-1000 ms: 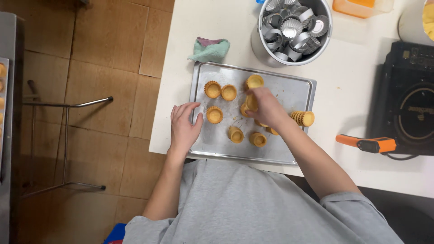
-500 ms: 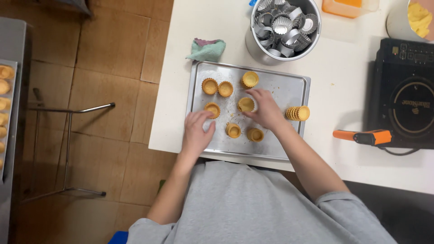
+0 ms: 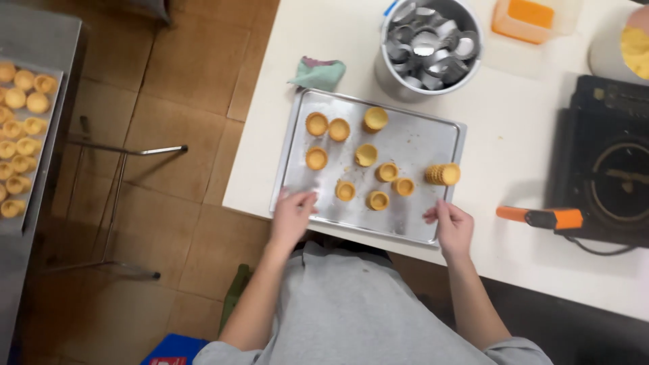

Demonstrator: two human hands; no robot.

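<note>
Nearest the body, the left hand [image 3: 292, 217] and right hand [image 3: 451, 226] rest on the near corners of the metal tray [image 3: 414, 142], fingers spread flat on its rim, pinching nothing. Loose tart shells [image 3: 346, 190] sit scattered across it, a stacked pile of shells [image 3: 443, 174] at the right side. A sharp tug or tilt could send them sliding off. Beyond stands a pot of tin moulds [image 3: 430, 42].

soft even overhead light, faint glare on tray [image 3: 419, 145], slight blur
</note>
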